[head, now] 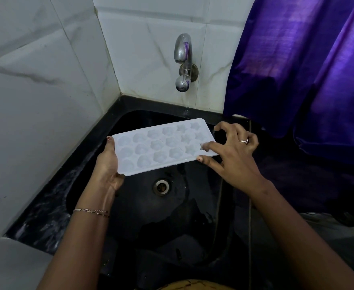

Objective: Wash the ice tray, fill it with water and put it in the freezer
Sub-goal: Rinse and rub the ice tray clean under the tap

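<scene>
The ice tray (163, 146) looks like pale, translucent plastic — smooth, with a soft, half-matt sheen over its moulded hollows; the sink (130, 122) is black and glossy, its basin slick and reflective, its left rim streaked with wet highlights; the drain ring (161, 186) at the basin's middle is dull metal; the tap (183, 61) on the back wall is polished metal, mirror-bright, catching a purple reflection; the wall tiles (35, 80) are white, glazed, smooth, veined like marble; the curtain (308, 59) at the sink's right edge is purple cloth — satiny, shiny, finely ribbed; the bracelet (91, 212) and the ring (244, 141) gleam like metal.
</scene>
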`<state>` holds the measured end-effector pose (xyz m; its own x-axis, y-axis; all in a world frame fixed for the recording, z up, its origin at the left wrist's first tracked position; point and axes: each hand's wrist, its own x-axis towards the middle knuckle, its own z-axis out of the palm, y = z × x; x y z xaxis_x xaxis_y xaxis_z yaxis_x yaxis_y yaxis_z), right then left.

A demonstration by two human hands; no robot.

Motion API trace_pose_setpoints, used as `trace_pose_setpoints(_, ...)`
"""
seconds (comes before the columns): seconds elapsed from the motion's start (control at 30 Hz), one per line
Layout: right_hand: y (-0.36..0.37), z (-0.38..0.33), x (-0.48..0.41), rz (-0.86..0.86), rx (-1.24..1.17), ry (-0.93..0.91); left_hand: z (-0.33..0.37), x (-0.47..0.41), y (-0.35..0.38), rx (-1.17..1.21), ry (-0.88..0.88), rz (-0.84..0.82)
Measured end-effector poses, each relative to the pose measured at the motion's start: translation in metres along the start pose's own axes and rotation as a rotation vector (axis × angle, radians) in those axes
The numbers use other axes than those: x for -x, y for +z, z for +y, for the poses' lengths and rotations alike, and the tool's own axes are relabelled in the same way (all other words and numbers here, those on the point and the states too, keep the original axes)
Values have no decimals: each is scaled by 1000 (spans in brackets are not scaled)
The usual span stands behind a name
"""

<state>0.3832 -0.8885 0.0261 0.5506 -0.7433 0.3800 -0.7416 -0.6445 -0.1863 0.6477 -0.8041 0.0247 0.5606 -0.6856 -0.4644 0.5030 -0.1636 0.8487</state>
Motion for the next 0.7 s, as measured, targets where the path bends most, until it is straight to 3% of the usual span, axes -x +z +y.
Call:
trace_pose_setpoints(0.4, 2, -1, -4, -7, -27, 12, -7, -7, -7, 18, -30, -1)
trace_pose_setpoints(0.57, 3, -15, -5, -64, -85, -111, -6, -5, -1, 33, -24, -25)
trace_pose_setpoints(0.7, 8, -20, -6, -60, -115, -103, -6, -4, 2, 35, -24, -32)
